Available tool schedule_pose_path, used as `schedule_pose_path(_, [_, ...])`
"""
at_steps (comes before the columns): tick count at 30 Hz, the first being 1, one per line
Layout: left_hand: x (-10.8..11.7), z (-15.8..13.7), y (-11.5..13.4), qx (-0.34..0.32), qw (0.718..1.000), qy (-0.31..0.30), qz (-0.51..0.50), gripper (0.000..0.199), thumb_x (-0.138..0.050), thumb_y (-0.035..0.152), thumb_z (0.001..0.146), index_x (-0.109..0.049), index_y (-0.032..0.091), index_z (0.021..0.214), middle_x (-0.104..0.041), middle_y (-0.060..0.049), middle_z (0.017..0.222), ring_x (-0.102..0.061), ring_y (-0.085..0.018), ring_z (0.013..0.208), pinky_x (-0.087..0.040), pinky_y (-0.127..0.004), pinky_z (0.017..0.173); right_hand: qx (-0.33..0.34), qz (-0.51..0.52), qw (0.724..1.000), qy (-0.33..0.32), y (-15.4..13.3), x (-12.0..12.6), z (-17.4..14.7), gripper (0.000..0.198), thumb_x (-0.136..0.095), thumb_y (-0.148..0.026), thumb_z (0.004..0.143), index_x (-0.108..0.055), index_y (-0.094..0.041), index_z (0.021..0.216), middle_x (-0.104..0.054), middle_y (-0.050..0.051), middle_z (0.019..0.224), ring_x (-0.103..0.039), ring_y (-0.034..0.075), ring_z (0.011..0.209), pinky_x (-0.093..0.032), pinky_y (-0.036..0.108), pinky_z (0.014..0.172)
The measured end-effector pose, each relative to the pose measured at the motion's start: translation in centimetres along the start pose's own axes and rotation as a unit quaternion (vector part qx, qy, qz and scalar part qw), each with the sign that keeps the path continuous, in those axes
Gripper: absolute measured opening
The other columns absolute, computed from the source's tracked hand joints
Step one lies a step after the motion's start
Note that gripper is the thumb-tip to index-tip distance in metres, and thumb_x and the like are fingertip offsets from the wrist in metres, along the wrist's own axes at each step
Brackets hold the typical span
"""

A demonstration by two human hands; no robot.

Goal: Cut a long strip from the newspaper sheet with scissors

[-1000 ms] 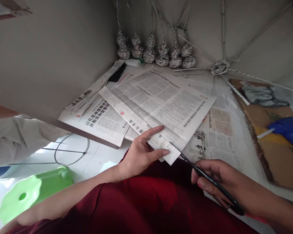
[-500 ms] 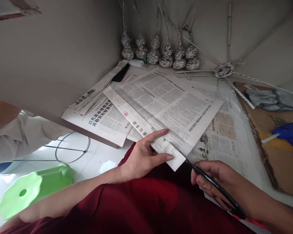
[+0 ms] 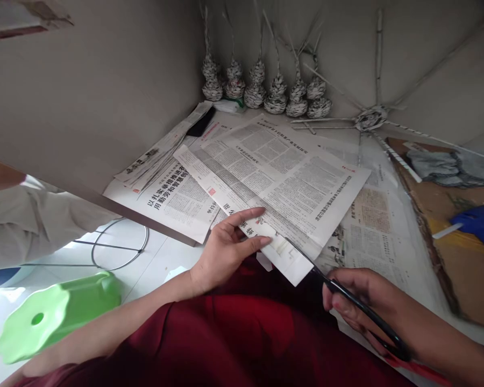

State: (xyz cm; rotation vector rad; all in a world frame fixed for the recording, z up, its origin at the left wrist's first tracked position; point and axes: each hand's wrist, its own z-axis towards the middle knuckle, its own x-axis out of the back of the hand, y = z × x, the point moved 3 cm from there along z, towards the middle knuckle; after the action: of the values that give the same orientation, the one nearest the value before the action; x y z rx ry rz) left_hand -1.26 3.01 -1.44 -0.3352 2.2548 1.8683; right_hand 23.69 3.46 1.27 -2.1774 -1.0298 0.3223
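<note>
In the head view, a folded newspaper sheet [image 3: 290, 177] lies slanted over other papers, its near corner reaching over my lap. My left hand [image 3: 229, 247] pinches the sheet's near edge between thumb and fingers, close to the fold. Around the handles of black scissors [image 3: 363, 309], my right hand [image 3: 371, 306] is closed. The scissor blades lie along the fold line, with a white strip on their left side; the lower blade is hidden by paper.
Several woven paper gourds [image 3: 276, 94] stand against the wall, beside a spoked paper frame [image 3: 371, 117]. Cardboard [image 3: 435, 226] at right holds a grey cloth [image 3: 443, 166] and a blue glue gun [image 3: 479, 226]. A green stool [image 3: 60, 317] lies on the floor at left, near another person's sleeve.
My left hand has slid up and left along the sheet's edge. The strip beside the scissors shows more of its length, and my right hand has shifted slightly right and down.
</note>
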Motion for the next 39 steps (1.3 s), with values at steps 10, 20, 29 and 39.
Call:
schedule_pose_path(10, [-0.5, -0.1, 0.2, 0.004, 0.999, -0.042, -0.033, 0.061, -0.084, 0.020, 0.079, -0.060, 0.017, 0.135, -0.053, 0.010, 0.051, -0.056, -0.006, 0.046, -0.046, -0.016, 0.048, 0.054, -0.017, 0.996, -0.061, -1.0, -0.1, 0.9, 0.059, -0.056, -0.077, 0.085, -0.055, -0.018, 0.087, -0.049, -0.008, 0.060, -0.043, 0.003, 0.041, -0.037, 0.014, 0.039])
schedule_pose_path(20, [-0.3, 0.2, -0.2, 0.018, 0.999, -0.043, -0.008, 0.069, -0.087, 0.027, 0.075, -0.060, 0.018, 0.137, -0.060, 0.005, 0.060, -0.054, -0.007, 0.050, -0.049, -0.021, 0.052, 0.005, 0.033, 0.999, -0.013, -0.7, -0.2, 0.4, 0.062, -0.068, -0.078, 0.075, -0.049, -0.020, 0.074, -0.038, -0.012, 0.052, -0.029, 0.000, 0.038, -0.026, 0.013, 0.035])
schedule_pose_path(29, [-0.4, 0.0, -0.2, 0.015, 0.998, -0.057, -0.015, 0.065, -0.086, 0.025, 0.075, -0.062, 0.019, 0.136, -0.066, 0.003, 0.067, -0.062, -0.010, 0.057, -0.053, -0.023, 0.058, -0.003, 0.009, 0.999, -0.039, -0.9, -0.1, 0.5, 0.062, -0.060, -0.082, 0.078, -0.055, -0.020, 0.080, -0.047, -0.009, 0.053, -0.039, 0.003, 0.035, -0.032, 0.015, 0.034])
schedule_pose_path(39, [-0.5, 0.0, -0.4, 0.034, 0.997, -0.062, -0.040, 0.067, -0.087, 0.025, 0.075, -0.061, 0.020, 0.136, -0.070, 0.001, 0.074, -0.065, -0.012, 0.063, -0.056, -0.026, 0.065, 0.007, -0.033, 0.999, -0.025, -0.8, 0.5, 1.4, 0.066, -0.060, -0.084, 0.075, -0.061, -0.018, 0.083, -0.051, -0.006, 0.056, -0.046, 0.005, 0.039, -0.039, 0.017, 0.038])
